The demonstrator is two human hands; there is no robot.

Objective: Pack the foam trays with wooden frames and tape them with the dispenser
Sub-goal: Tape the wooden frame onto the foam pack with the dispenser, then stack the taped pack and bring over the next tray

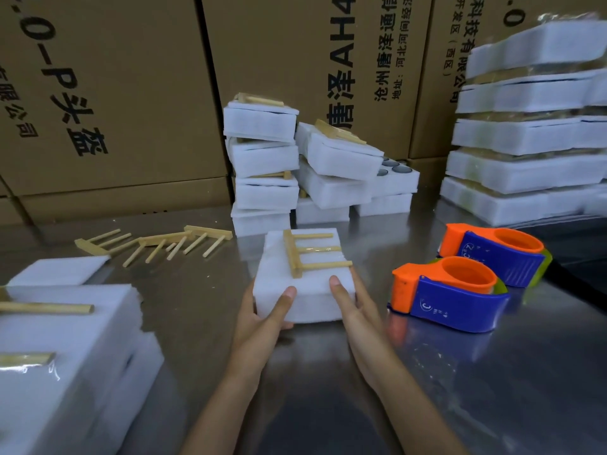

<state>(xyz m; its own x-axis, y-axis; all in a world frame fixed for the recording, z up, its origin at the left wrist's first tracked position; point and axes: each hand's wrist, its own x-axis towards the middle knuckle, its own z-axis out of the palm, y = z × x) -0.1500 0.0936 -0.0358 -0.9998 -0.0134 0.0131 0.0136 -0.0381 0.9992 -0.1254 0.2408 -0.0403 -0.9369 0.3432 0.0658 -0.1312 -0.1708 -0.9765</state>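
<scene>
far left carton [108, 93]: "0-P头盔", rotated
far middle carton [312, 60]: "AH4", "沧州唐泽通信", rotated
far right carton [460, 44]: "科技有限公司", rotated
near tape dispenser [450, 290]: a "C" logo

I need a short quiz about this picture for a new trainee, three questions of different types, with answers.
1. True or false: both hands hold the foam tray.
2. What lies on top of that tray? A) a wooden frame B) a tape roll C) a glove
3. How many tape dispensers stand on the metal table?

Key
1. True: the left hand and right hand grip its near end.
2. A, the wooden frame.
3. Two: the near dispenser and the far dispenser, right of the tray.
</scene>
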